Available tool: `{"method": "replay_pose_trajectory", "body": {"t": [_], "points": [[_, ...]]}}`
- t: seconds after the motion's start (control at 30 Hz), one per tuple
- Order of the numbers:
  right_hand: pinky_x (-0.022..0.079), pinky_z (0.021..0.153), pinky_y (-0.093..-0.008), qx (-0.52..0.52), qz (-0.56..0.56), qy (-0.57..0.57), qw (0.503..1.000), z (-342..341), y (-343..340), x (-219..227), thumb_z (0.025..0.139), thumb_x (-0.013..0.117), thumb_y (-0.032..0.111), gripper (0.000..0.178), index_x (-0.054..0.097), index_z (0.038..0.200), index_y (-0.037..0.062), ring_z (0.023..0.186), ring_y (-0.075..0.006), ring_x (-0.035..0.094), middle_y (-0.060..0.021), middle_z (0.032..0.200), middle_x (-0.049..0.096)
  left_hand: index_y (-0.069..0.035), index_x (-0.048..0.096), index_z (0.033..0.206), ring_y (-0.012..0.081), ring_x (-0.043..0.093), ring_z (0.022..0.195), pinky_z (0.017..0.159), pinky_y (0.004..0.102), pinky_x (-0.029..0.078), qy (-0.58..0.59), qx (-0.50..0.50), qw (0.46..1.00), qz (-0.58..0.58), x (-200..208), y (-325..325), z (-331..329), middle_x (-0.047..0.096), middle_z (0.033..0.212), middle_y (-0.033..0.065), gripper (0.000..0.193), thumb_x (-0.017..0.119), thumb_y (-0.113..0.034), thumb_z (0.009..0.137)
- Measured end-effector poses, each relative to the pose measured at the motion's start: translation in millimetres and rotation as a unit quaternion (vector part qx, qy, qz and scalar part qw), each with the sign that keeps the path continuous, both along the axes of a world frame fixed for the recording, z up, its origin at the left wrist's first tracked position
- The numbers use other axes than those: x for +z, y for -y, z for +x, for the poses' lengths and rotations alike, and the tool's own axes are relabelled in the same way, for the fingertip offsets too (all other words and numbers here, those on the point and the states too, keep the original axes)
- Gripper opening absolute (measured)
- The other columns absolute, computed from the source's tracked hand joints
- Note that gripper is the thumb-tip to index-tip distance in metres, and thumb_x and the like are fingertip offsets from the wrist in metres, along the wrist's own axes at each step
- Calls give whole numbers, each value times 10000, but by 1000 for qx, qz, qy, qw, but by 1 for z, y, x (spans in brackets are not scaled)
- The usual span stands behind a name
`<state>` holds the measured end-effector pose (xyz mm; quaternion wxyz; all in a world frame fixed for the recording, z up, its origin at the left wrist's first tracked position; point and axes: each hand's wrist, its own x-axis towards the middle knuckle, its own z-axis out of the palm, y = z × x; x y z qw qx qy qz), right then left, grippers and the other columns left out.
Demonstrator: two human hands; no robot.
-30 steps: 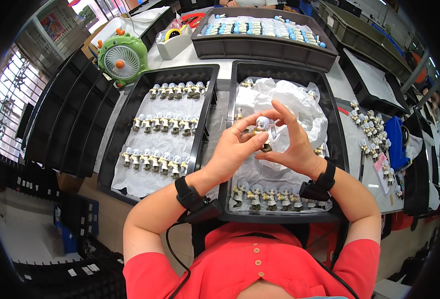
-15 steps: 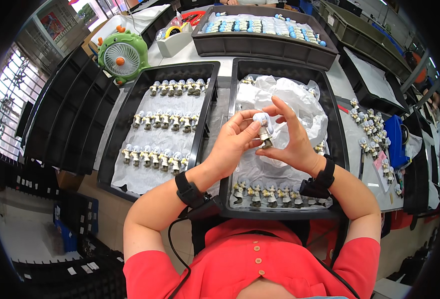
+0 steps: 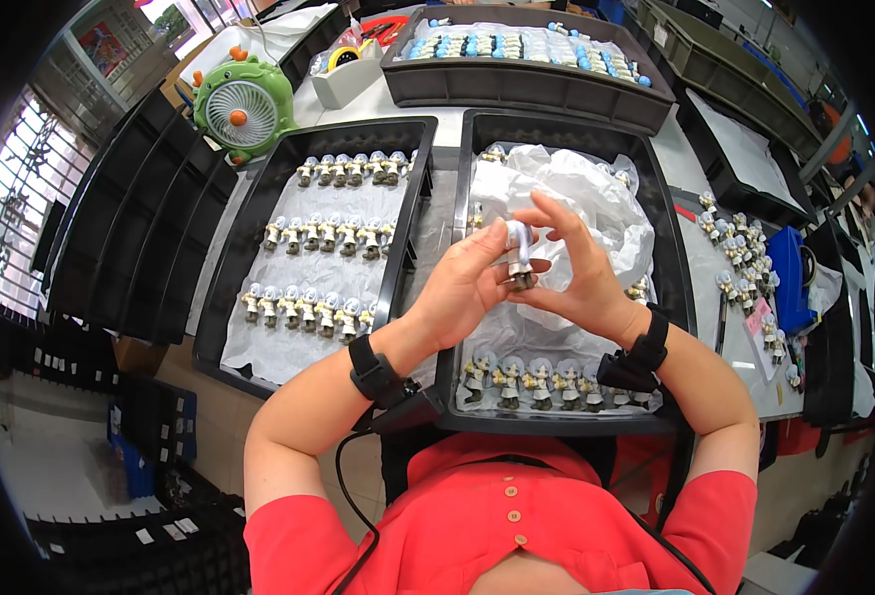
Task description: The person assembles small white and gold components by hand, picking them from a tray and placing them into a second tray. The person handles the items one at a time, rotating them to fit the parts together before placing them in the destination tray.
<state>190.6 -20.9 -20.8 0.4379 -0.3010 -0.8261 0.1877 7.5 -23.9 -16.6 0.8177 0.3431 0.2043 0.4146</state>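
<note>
White figurine (image 3: 519,258) pinched by thumb and fingers of left hand (image 3: 465,283) above paper-stuffed tray (image 3: 527,424); right hand (image 3: 591,283) spread in open C around its right side, contact cannot be told. Liner (image 3: 497,338) bared between crumpled paper (image 3: 601,213) and figurine row (image 3: 540,382) along tray's near edge. Narrow table strip (image 3: 439,213) exposed beyond tray's left edge, then second tray (image 3: 358,136). Pink slip (image 3: 755,320) laid right of tray; print too small to be read.

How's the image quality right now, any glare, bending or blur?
Head view: glare washes out the barred window at left; head view: fisheye distortion curves the black trays near the dark rim; head view: the left hand is evenly lit, but the held figurine is too small for fine detail.
</note>
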Motion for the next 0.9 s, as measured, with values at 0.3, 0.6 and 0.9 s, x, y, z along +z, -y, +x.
{"method": "replay_pose_trajectory", "body": {"t": [0.3, 0.6, 0.9], "points": [[497, 847, -315, 18, -25, -17, 999, -6, 9, 7, 588, 807, 31, 939, 326, 1390, 116, 1098, -257, 461, -67, 1243, 515, -31, 440, 1283, 237, 564, 1026, 871, 365, 476, -24, -18, 999, 20, -3, -1, 1, 558, 1134, 97, 440, 351, -351, 994], [411, 940, -365, 25, -69, -14, 997, -1, 5, 6, 626, 803, 130, 912, 318, 1397, 99, 1087, -271, 493, -87, 1210, 540, -53, 420, 1299, 254, 574, 1044, 819, 369, 506, -22, -21, 999, 27, -7, -3, -1, 553, 1159, 109, 429, 354, -346, 993], [393, 961, -386, -28, 12, -18, 999, -3, 5, 5, 594, 830, 138, 827, 416, 1308, 86, 1108, -306, 478, -113, 1206, 514, -44, 405, 1302, 271, 554, 1105, 851, 383, 504, 6, 8, 999, 41, -4, -3, -1, 531, 1218, 109, 433, 342, -343, 994]]}}
